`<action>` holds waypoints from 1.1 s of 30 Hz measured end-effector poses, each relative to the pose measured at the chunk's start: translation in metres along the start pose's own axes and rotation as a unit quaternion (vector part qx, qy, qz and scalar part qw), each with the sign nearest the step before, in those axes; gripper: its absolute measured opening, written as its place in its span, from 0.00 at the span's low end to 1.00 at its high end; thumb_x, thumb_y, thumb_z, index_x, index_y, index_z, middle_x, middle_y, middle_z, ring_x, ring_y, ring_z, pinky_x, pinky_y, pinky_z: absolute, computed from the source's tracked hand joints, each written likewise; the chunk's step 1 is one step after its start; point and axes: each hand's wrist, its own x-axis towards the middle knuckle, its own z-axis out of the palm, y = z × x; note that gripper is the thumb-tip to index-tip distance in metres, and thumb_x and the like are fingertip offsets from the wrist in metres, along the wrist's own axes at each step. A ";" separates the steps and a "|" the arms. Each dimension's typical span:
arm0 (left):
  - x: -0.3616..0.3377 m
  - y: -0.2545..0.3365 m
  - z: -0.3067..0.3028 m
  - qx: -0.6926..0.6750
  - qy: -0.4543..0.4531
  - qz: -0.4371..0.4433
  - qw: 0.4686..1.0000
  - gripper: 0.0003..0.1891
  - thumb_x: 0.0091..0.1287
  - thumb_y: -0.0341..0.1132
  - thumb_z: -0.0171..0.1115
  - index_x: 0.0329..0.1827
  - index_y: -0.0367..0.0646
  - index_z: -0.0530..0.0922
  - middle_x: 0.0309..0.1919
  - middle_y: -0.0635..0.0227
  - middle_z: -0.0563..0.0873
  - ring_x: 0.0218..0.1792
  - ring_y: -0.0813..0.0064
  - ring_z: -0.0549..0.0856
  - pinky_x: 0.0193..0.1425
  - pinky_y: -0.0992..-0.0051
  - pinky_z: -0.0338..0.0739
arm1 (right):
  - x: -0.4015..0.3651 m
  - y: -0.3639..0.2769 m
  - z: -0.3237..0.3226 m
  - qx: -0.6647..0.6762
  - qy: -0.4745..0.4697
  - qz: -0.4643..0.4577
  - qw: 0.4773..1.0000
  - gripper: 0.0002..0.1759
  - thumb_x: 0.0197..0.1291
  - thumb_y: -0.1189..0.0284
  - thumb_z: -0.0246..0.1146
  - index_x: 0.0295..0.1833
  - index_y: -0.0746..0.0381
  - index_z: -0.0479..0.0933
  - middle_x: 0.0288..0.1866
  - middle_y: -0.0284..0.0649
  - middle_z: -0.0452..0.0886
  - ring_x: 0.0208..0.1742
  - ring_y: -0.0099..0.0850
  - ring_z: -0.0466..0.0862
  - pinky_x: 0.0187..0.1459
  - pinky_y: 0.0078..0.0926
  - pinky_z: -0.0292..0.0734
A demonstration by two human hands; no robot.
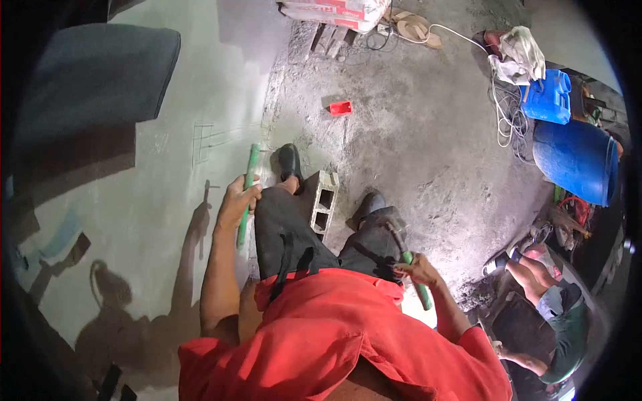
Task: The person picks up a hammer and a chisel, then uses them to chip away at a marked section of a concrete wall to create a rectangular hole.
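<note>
My left hand (237, 200) is wrapped round a green pipe-like rod (253, 164), held upright close beside the plastered wall (167, 200). Pencilled lines show on the wall just past that hand. In my right hand (420, 269) is a hammer (422, 294) with a green handle; its dark head lies over my right thigh. A hollow concrete block (324, 204) stands between my legs.
On the rough floor (414, 134) ahead lies a small red plastic box (340, 107). Cement bags (334, 10) are at the far end. A blue jerrycan (547, 97), blue barrel (575, 160) and white cable (511, 127) stand right. A person (562, 327) sits at lower right.
</note>
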 end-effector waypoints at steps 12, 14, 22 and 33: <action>0.171 0.059 0.057 0.117 -0.131 0.108 0.978 0.21 0.66 0.46 0.69 0.52 0.39 0.78 0.22 0.78 0.73 0.19 0.85 0.71 0.21 0.80 0.67 | 0.139 -0.141 -0.056 -0.189 0.231 -0.167 0.940 0.22 0.54 0.60 0.77 0.41 0.66 0.77 0.26 0.49 0.81 0.27 0.38 0.83 0.33 0.39 0.77; 0.195 0.057 0.069 0.162 -0.106 0.077 0.978 0.20 0.67 0.45 0.69 0.52 0.39 0.78 0.24 0.77 0.74 0.20 0.86 0.71 0.23 0.80 0.67 | 0.187 -0.169 -0.062 -0.289 0.277 -0.173 0.900 0.27 0.52 0.56 0.77 0.47 0.65 0.79 0.33 0.56 0.83 0.36 0.50 0.85 0.40 0.44 0.78; 0.293 0.029 0.085 0.050 -0.119 0.189 0.973 0.22 0.67 0.47 0.68 0.52 0.38 0.78 0.27 0.76 0.76 0.23 0.85 0.73 0.25 0.81 0.69 | 0.351 -0.241 -0.052 -0.317 0.262 -0.309 0.858 0.25 0.54 0.57 0.76 0.47 0.66 0.79 0.36 0.54 0.84 0.39 0.49 0.85 0.43 0.43 0.78; 0.261 0.033 0.073 0.159 0.012 0.424 0.891 0.20 0.73 0.51 0.61 0.41 0.39 0.74 0.25 0.68 0.77 0.26 0.79 0.76 0.30 0.72 0.73 | 0.449 -0.342 0.032 -0.153 0.213 -0.515 0.816 0.23 0.60 0.58 0.75 0.45 0.67 0.77 0.29 0.36 0.81 0.32 0.26 0.78 0.38 0.29 0.76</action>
